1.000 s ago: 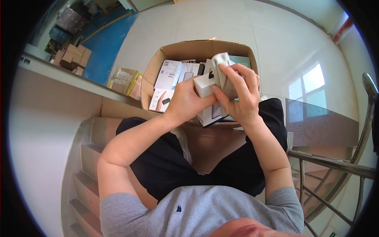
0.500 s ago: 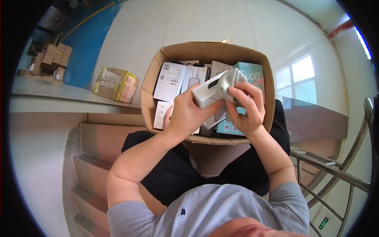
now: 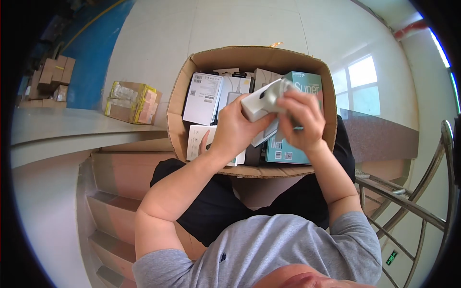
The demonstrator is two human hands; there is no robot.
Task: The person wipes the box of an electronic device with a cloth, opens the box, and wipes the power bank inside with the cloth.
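Note:
My left hand (image 3: 234, 126) is closed around a small white box (image 3: 253, 109) with a dark oval mark on it, held tilted above a large open cardboard carton (image 3: 176, 108). My right hand (image 3: 307, 122), slightly blurred, pinches a pale grey-green cloth (image 3: 275, 92) against the upper right end of that box. Packed in the carton below are a white box with printed labels (image 3: 203, 101), a box showing a charger picture (image 3: 233, 86), a teal box marked "Super" (image 3: 311, 82) and a white box with a hand picture (image 3: 198, 140). My hands hide part of the contents.
A taped carton (image 3: 132, 102) rests on the pale floor to the left. Steps (image 3: 113, 211) descend at lower left. A metal railing (image 3: 418, 209) stands at right. Stacked cartons (image 3: 55, 74) are at far left, beside a blue floor strip (image 3: 98, 45).
My right hand and the cloth have shifted slightly along the white box's end, the fingers now blurred. My left hand keeps its hold, and the view has shifted a little.

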